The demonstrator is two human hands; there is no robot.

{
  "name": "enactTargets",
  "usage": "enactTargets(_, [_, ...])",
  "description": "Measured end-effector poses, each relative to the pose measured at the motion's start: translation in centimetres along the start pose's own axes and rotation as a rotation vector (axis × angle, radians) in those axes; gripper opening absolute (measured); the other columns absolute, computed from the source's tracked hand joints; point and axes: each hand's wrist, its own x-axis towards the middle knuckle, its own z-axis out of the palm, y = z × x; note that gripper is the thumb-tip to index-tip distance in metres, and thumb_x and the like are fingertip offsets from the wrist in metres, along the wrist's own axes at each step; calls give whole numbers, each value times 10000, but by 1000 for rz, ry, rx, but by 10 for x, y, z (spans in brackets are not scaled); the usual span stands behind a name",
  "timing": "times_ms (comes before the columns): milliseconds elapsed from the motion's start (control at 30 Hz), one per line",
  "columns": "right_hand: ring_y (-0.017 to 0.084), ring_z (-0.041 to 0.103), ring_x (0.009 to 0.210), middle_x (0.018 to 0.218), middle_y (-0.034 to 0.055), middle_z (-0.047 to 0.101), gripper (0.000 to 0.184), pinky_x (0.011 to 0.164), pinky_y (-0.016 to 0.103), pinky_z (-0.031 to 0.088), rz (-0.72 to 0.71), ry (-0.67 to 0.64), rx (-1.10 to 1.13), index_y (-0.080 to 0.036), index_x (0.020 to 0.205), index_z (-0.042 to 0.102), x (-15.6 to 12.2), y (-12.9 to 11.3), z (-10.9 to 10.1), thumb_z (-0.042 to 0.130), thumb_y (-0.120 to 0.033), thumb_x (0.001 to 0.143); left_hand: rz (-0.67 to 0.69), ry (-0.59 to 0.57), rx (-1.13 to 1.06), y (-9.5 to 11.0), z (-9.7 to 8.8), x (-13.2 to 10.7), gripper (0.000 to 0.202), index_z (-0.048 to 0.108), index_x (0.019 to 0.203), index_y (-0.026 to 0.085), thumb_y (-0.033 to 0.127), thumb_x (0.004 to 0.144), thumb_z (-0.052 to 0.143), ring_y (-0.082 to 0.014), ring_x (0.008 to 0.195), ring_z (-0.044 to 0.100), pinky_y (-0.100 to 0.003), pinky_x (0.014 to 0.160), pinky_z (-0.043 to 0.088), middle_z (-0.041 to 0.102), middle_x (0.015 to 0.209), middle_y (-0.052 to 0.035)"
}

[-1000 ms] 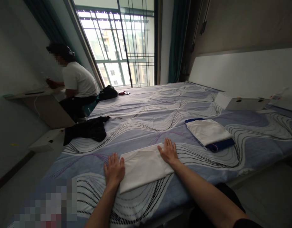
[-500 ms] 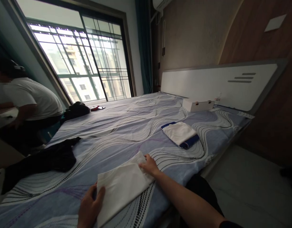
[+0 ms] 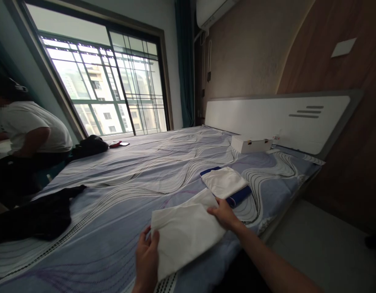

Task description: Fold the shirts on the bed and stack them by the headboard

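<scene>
A folded white cloth garment [image 3: 186, 234] is stretched between my two hands above the bed's near side; its exact kind does not show. My left hand [image 3: 147, 254] pinches its left edge, thumb on top and fingers underneath. At the far right corner, my right hand [image 3: 223, 213] grips the same garment, with some fingertips hidden beneath it. Just beyond lies a small stack of folded clothes, a white piece [image 3: 226, 182] on top of a dark blue piece [image 3: 240, 196]. The held garment's far corner comes close to this stack.
The bed [image 3: 114, 211] has a blue-grey patterned sheet. A white box [image 3: 251, 144] stands near the headboard [image 3: 267, 116]. Black clothing [image 3: 38, 215] lies at the left, and a black bag [image 3: 91, 146] and a phone [image 3: 124, 144] farther back. Another person [image 3: 38, 126] bends over at far left.
Both my hands have carried the white garment rightward and farther up the bed, nearer the folded stack. My view has shifted slightly. The other person stays bent over at the left.
</scene>
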Motion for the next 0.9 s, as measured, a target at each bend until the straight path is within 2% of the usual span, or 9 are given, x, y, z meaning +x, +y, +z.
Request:
enactTargets(133, [259,711,905,1035,104,772,429,812,320,538,-8,123,-160,-119,1079,716,51,-14,-95,724,-264,675,45,-121,-172,-23,104,3,359,519,1199,230,260,855,618,-215,853,754,-381,791,615,764,1050,-96])
enactTargets(267, [248,711,908,1079,132,761,438,791,303,532,-44,185,-334,-87,1121,713,120,-47,-178,717,-219,703,157,-229,-286,-27,215,20,419,461,1288,200,281,893,575,-222,932,745,-388,839,605,728,1171,-151])
enactTargets(333, [252,702,978,1157,152,738,468,839,310,526,-43,181,-508,-87,1203,687,154,-60,-209,691,-221,754,193,-235,-266,-34,257,36,451,402,1357,182,252,925,509,-221,999,734,-391,880,594,704,1220,-178])
enactTargets(400, [277,650,1139,1314,187,660,582,951,349,492,-24,183,-701,-91,1350,603,183,-62,-223,683,-262,799,217,-179,-130,-55,280,54,505,329,1426,166,224,941,456,-232,1144,685,-394,948,569,639,1328,-218])
enactTargets(500, [338,408,1418,1559,205,413,800,1132,479,333,21,188,-865,-137,1526,413,204,-32,-207,706,-395,827,294,-99,194,-106,274,77,578,273,1494,179,231,944,441,-232,1355,532,-373,1066,497,462,1520,-228])
enactTargets(633, [379,120,1530,1680,84,167,782,1164,658,110,3,-52,-1082,-336,1596,231,193,35,-134,483,-659,929,496,-188,410,-156,245,90,562,262,1535,216,290,987,366,-196,1332,552,-354,1076,490,478,1524,-159])
enactTargets(767, [401,44,1531,1689,89,119,748,1155,666,-41,-80,-47,-1156,-352,1601,196,173,65,-76,349,-700,957,620,-295,584,-157,246,85,470,491,1432,229,326,985,386,-223,1429,435,-418,1170,392,470,1540,-115])
enactTargets(833, [401,39,1531,1694,80,89,720,1149,668,-63,-120,-55,-1150,-372,1602,173,171,63,-64,357,-665,970,644,-331,687,-154,253,80,462,550,1391,197,331,980,388,-247,1470,370,-433,1199,348,403,1584,-131])
enactTargets(900, [400,42,1531,1698,63,65,698,1148,671,-53,-150,-86,-1132,-400,1596,174,173,57,-60,363,-653,973,659,-316,795,-155,259,74,511,505,1430,126,305,964,397,-273,1511,283,-451,1215,317,306,1627,-177])
